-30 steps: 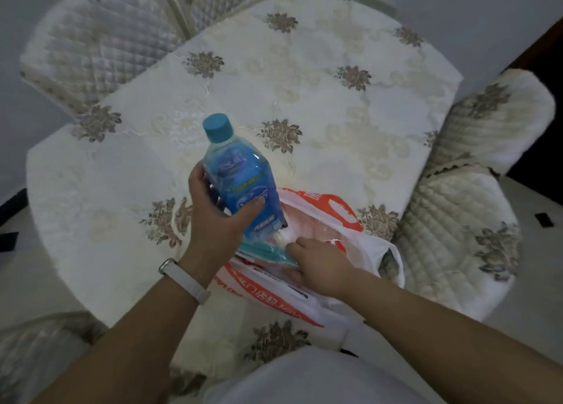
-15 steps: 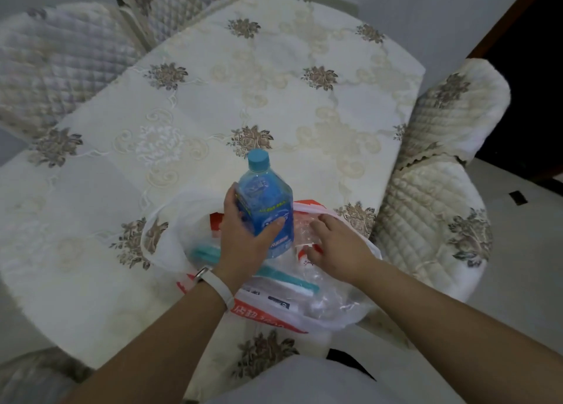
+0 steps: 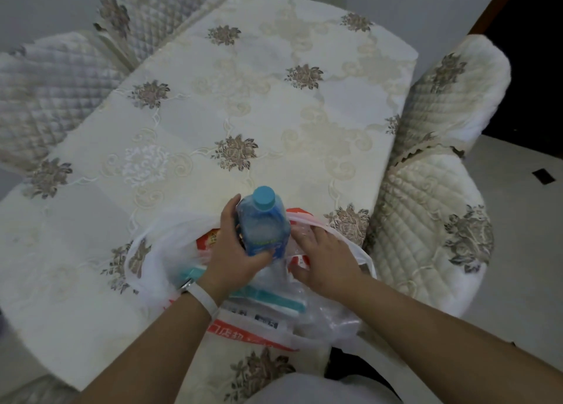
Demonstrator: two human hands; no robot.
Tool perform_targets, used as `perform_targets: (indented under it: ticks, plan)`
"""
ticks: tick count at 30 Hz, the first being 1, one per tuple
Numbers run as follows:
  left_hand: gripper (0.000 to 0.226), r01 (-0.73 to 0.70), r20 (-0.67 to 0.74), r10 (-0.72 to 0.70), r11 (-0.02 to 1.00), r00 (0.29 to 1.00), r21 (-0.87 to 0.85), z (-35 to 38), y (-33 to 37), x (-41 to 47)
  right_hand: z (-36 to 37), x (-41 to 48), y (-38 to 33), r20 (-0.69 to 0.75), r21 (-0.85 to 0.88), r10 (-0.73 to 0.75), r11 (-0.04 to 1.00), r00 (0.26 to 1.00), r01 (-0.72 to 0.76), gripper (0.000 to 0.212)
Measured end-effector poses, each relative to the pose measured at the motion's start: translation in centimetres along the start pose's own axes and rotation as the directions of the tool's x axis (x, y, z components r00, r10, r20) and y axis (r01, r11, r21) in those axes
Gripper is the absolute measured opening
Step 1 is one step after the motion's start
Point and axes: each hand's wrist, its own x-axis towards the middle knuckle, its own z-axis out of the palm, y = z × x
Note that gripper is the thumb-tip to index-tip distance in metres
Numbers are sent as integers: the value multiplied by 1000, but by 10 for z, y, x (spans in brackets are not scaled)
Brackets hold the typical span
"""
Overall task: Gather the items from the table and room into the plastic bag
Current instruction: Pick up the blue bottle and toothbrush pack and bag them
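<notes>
A blue bottle (image 3: 263, 227) is held upright in the left hand (image 3: 233, 251), the fingers wrapped round its lower body; its base is already sunk into the mouth of the bag (image 3: 164, 245), while the capped top stands clear above the rim. The right hand (image 3: 324, 259) lies flat and spread on the bag's far side, gripping nothing, and seems to be used to press the plastic open. The bag rests on the near edge of the counter (image 3: 243, 105). Inside it a teal strip (image 3: 268, 297) and some printed packaging can be seen, so part of the gathering is judged done. The bottle is not yet released. No further loose items are seen on the counter's cloth; whatever is left elsewhere in the room cannot be told from this view
</notes>
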Motion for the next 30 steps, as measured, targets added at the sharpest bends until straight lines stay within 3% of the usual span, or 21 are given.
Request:
perform_targets:
  ticks: [7, 13, 23, 27, 30]
  plan:
    - [91, -62, -5, 62, 998, 998, 15, 10, 3, 11, -4, -13, 8, -77, 97, 78, 993, 994, -70, 82]
    - [87, -30, 35, 29, 999, 999, 36, 14, -5, 20, -6, -20, 11, -65, 158, 145, 978, 987, -134, 86]
    - [90, -45, 146, 32, 995, 989, 87, 5, -5, 26, -6, -20, 9, -64, 96, 111, 990, 992, -105, 82]
    - [87, -19, 155, -12, 980, 988, 197, -14, -8, 12, -10, -17, 2, -32, 30, 94, 995, 995, -93, 79]
    - [83, -13, 76, -14, 939, 997, 343, -28, -10, -5, -16, -19, -4, -49, -24, 65, 998, 997, -66, 70]
